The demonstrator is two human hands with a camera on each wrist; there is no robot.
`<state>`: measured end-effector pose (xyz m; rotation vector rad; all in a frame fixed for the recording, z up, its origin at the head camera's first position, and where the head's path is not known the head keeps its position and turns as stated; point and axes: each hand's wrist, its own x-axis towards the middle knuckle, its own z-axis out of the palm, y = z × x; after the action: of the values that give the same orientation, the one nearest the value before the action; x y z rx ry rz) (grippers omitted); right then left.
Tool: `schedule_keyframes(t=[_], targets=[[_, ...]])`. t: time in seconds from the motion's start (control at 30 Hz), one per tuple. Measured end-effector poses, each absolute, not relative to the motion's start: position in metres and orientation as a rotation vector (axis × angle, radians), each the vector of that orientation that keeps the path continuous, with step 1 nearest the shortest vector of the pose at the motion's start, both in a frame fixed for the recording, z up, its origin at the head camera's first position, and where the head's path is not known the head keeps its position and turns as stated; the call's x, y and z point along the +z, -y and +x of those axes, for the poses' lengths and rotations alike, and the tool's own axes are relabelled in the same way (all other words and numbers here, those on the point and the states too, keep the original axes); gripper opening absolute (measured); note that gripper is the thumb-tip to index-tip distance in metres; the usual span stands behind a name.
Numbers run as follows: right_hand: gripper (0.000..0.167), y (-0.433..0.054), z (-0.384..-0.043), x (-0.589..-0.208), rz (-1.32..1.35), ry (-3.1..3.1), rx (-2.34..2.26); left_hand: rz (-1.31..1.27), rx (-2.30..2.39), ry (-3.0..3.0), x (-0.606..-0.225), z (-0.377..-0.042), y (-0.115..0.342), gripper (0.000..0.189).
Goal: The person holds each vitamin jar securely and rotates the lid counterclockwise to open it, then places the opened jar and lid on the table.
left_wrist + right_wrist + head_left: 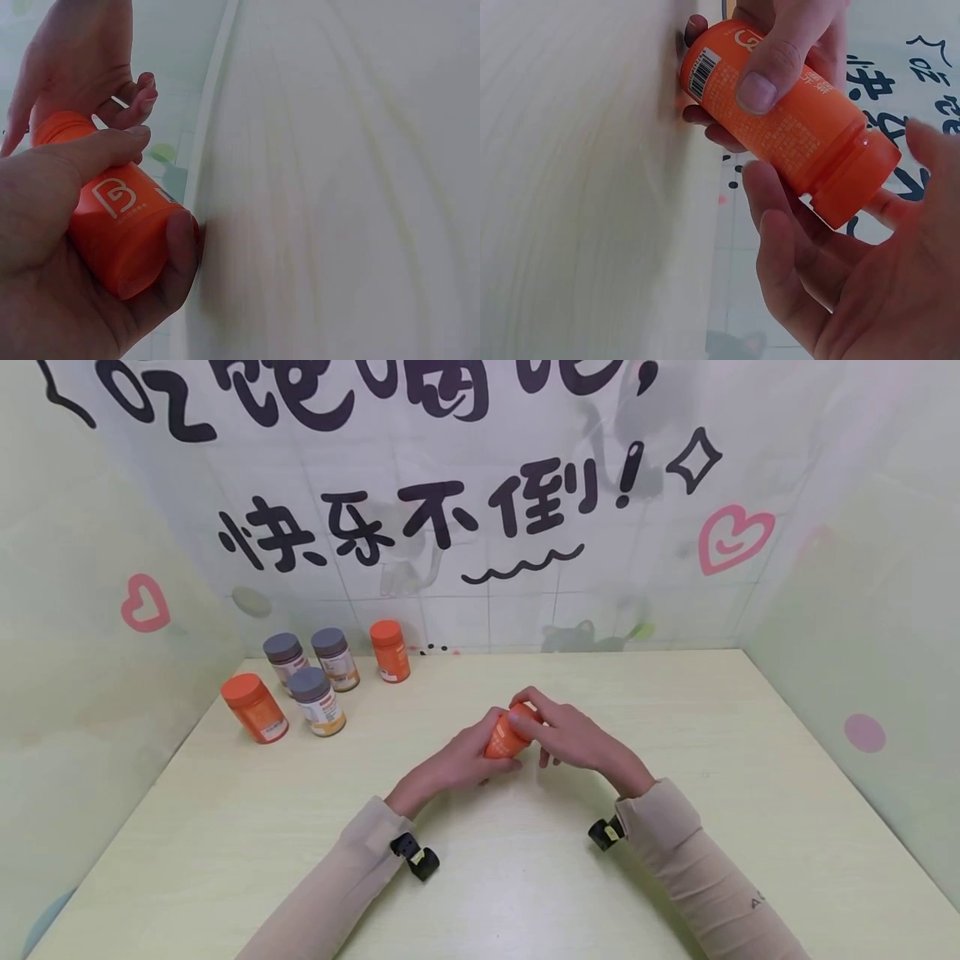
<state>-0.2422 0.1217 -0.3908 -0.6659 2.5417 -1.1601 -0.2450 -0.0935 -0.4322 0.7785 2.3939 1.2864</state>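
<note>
Tilted over the middle of the table is an orange bottle (780,112) with a ridged orange cap (859,176). My left hand (476,747) grips its body, thumb (757,94) across the label and fingers round the base. The right hand (573,735) is at the cap end. In the right wrist view its fingers (772,232) are loosely bent beside and behind the cap, while its blurred thumb stands a little off it. A white logo (114,196) on the bottle faces the left wrist camera, and a barcode (703,73) shows near its base.
At the back left stand two orange bottles (255,710) (391,652) and three jars with grey lids (318,702) (336,660) (283,652). A printed wall sheet (487,618) rises behind the pale table (480,877), with side panels (862,610) left and right.
</note>
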Motion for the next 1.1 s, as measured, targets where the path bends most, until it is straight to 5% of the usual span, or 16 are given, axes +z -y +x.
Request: schedule_keyframes(t=[0.6,1.1], targets=[[0.051,-0.1269,-0.2404,-0.3884,-0.457,-2.614,-1.077,0.770,1.273,-2.400,-0.4334,-0.2446,0.0925,0.055],[0.038,-0.1258,-0.2387,-0.3837,-0.589,-2.556,-1.121,0.765,1.296,-2.400,-0.4360,-0.2454,0.0932,0.054]])
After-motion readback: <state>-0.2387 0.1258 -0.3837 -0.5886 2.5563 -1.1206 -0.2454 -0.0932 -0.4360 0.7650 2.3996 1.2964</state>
